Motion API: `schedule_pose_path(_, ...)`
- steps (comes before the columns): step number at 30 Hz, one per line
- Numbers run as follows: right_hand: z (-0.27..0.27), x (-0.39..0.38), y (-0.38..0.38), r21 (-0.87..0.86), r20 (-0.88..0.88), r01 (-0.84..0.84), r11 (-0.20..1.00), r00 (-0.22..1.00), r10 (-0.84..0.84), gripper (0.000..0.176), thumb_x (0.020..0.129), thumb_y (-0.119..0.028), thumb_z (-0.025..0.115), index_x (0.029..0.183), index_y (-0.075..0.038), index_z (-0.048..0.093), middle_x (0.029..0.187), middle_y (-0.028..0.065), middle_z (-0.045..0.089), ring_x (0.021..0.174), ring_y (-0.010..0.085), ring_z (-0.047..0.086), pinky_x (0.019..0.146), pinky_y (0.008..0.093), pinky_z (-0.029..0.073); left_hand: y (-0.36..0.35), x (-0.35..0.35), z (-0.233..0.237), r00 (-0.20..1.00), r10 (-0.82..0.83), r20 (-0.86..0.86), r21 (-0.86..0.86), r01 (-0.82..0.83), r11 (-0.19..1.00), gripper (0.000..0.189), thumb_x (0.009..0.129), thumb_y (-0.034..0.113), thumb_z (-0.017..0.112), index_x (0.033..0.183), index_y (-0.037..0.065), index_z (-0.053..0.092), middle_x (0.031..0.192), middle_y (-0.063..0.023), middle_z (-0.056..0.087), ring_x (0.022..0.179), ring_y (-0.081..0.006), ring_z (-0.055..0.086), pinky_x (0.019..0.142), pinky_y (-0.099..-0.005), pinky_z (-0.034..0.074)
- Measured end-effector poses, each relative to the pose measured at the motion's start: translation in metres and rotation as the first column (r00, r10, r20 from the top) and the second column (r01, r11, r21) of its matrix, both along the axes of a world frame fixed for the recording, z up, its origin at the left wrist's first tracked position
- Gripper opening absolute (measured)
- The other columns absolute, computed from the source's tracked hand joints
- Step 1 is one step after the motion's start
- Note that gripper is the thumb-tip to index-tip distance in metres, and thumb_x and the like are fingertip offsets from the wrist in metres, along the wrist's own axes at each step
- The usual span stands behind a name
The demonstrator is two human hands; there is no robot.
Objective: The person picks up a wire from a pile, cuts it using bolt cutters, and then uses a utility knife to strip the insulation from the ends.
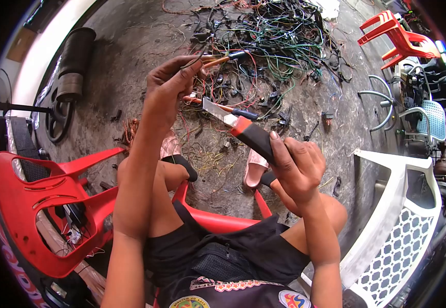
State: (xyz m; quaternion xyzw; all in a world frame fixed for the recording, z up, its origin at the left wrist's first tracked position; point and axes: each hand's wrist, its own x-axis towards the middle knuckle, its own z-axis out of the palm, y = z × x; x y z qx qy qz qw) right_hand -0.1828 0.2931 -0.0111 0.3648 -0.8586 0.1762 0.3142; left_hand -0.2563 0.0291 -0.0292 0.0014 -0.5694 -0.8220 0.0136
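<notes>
In my right hand (300, 167) is a utility knife (254, 137) with a black and red handle, fingers wrapped round it. Its bare blade (215, 110) points up and left, just below my left hand (174, 79). The left fingers pinch a cable (217, 61) that shows copper-orange along its length and dark insulation at the end. A second copper-orange length with a dark end (243, 113) comes out below the same hand, passing behind the blade. Whether both lengths belong to one cable I cannot tell.
A tangled heap of wires (279, 41) covers the floor ahead, with scraps scattered nearer. Copper strands (129, 131) lie by my left leg. A red chair (53, 200) stands at left, a white chair (387, 231) at right, stacked red chairs (397, 41) farther back. A black cylinder (76, 61) is back left.
</notes>
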Motion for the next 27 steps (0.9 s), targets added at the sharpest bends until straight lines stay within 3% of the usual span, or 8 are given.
schedule_pose_path(6,-0.008,-0.001,-0.002,-0.148,0.036,0.041,0.988,0.999,-0.036,0.039,0.066,-0.009,0.073,0.104,-0.007,0.067,0.073,0.0056,0.058,0.059,0.0158,0.055,0.049,0.0274,0.040,0.006,0.001,0.000,0.998,-0.015,-0.053,-0.274,-0.001,0.962,0.034,0.090,0.018,0.062,0.122,0.008,0.060,0.079,0.0008,0.065,0.057,-0.0009,0.042,0.049,-0.0170,0.031)
schedule_pose_path(9,-0.006,0.006,-0.007,-0.445,0.730,0.540,0.714,0.680,-0.059,0.022,0.084,-0.016,0.069,0.101,-0.003,0.064,0.069,0.0059,0.060,0.061,0.0114,0.056,0.054,0.0231,0.041,0.011,0.000,-0.005,0.996,-0.051,-0.073,-0.449,0.013,0.894,0.045,0.093,0.020,0.057,0.135,0.010,0.048,0.078,-0.0001,0.065,0.061,-0.0032,0.049,0.052,-0.0190,0.037)
schedule_pose_path(10,-0.010,0.002,-0.003,-0.559,0.817,0.631,0.538,0.528,0.230,0.021,0.089,-0.019,0.063,0.103,-0.004,0.061,0.075,0.0048,0.063,0.063,0.0100,0.056,0.057,0.0219,0.043,0.012,-0.002,-0.010,0.998,-0.044,-0.054,-0.529,0.009,0.849,0.048,0.095,0.021,0.053,0.139,0.010,0.041,0.079,-0.0015,0.065,0.067,-0.0049,0.053,0.057,-0.0209,0.042)
schedule_pose_path(12,-0.017,-0.004,0.003,-0.643,0.685,0.731,0.229,0.416,0.598,0.021,0.093,-0.023,0.057,0.105,-0.006,0.056,0.083,0.0074,0.065,0.066,0.0106,0.057,0.061,0.0217,0.046,0.013,-0.006,-0.019,0.998,-0.041,-0.041,-0.602,0.008,0.798,0.051,0.097,0.022,0.050,0.143,0.009,0.034,0.080,-0.0030,0.064,0.073,-0.0065,0.056,0.062,-0.0228,0.046)
schedule_pose_path(18,-0.019,-0.008,0.001,-0.588,0.419,0.806,-0.066,0.374,0.828,0.025,0.095,-0.024,0.051,0.107,-0.003,0.051,0.096,0.0155,0.065,0.079,0.0210,0.063,0.068,0.0255,0.051,0.028,-0.006,-0.024,0.997,-0.052,-0.062,-0.739,-0.011,0.674,0.062,0.095,0.021,0.052,0.147,0.009,0.021,0.067,-0.0050,0.063,0.064,-0.0105,0.061,0.061,-0.0285,0.049)
schedule_pose_path(21,-0.023,-0.008,0.004,-0.606,0.366,0.795,0.008,0.270,0.891,0.023,0.094,-0.018,0.047,0.110,-0.002,0.050,0.102,0.0182,0.063,0.085,0.0256,0.065,0.072,0.0327,0.054,0.039,-0.001,-0.022,0.994,-0.074,0.083,-0.926,0.104,0.362,0.083,0.082,0.019,0.062,0.148,0.008,0.013,0.061,-0.0103,0.055,0.053,-0.0234,0.054,0.056,-0.0363,0.045)
schedule_pose_path(25,-0.024,-0.006,-0.001,-0.609,0.508,0.785,0.118,0.271,0.818,0.020,0.091,-0.015,0.046,0.107,-0.003,0.047,0.086,0.0135,0.062,0.073,0.0215,0.063,0.064,0.0318,0.053,0.044,-0.001,-0.025,0.876,-0.363,0.317,-0.677,0.477,0.560,0.079,0.079,0.011,0.059,0.148,0.017,0.022,0.113,-0.0106,0.058,0.079,-0.0122,0.051,0.067,-0.0251,0.044)
schedule_pose_path(27,-0.023,-0.007,-0.002,-0.642,0.581,0.746,0.179,0.320,0.748,0.018,0.094,-0.021,0.049,0.100,-0.005,0.045,0.071,0.0049,0.056,0.059,0.0129,0.057,0.055,0.0257,0.049,0.049,0.001,-0.016,0.818,-0.508,0.270,-0.462,0.573,0.677,0.079,0.078,0.013,0.061,0.147,0.015,0.024,0.116,-0.0114,0.057,0.085,-0.0130,0.052,0.072,-0.0258,0.044)
